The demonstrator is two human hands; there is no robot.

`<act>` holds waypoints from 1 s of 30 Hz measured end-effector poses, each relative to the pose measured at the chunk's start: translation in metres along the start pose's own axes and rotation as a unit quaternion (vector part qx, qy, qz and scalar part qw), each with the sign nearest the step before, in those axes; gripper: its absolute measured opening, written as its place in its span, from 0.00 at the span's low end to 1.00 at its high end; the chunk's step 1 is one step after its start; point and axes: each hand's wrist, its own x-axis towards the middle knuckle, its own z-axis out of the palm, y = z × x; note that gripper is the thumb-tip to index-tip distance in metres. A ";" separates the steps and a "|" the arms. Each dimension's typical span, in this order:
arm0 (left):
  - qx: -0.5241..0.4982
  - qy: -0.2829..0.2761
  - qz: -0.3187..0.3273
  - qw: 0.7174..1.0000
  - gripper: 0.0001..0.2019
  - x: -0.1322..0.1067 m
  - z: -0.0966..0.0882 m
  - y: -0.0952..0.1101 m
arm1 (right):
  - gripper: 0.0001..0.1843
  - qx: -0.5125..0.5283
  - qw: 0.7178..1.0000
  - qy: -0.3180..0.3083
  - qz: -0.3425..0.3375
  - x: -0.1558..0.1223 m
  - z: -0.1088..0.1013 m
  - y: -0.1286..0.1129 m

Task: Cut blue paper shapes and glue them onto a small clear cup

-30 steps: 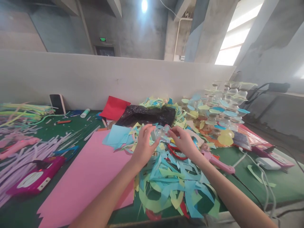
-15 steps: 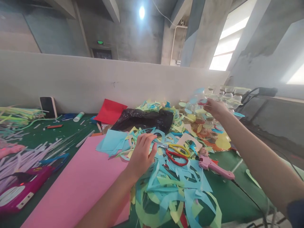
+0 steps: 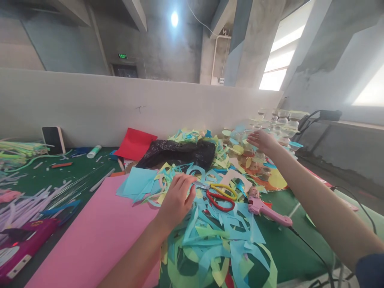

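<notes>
My left hand [image 3: 176, 200] lies over paper scraps, fingers loosely bent and thumb apart, with no held thing visible. Its fingertips are close to the blades of the scissors [image 3: 220, 197], which have one yellow and one red handle loop. Over at the back right, my right hand [image 3: 261, 142] is stretched out, its fingers extended beside clear, rounded plastic pieces topped with paper discs. A yellow paper disc [image 3: 238, 149] is near its fingertips. Blue and green paper offcuts [image 3: 216, 236] spread in front of the left hand.
A pink glue gun [image 3: 270, 212] with a cord lies right of the scissors. Large pink paper [image 3: 99, 232] covers the left front. Behind are a black plastic bag [image 3: 180, 151], red paper [image 3: 135, 143], a phone [image 3: 53, 140] and a white partition [image 3: 105, 104].
My right hand's fingers have gone from a pinch by a clear piece with a blue top to outstretched. That piece is lower now. The view has shifted slightly; my left hand stays put.
</notes>
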 end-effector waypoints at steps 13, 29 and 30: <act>-0.095 0.025 -0.310 0.946 0.13 0.001 0.002 -0.019 | 0.14 -0.350 0.846 -0.386 -0.115 -0.137 0.012 0.034; 0.260 -0.051 -0.373 0.890 0.19 0.000 -0.028 -0.076 | 0.22 -0.535 0.702 -0.184 -0.433 -0.160 0.009 0.081; 0.264 -0.042 -0.395 0.879 0.19 -0.001 -0.031 -0.081 | 0.22 -0.537 0.701 -0.183 -0.432 -0.159 0.009 0.081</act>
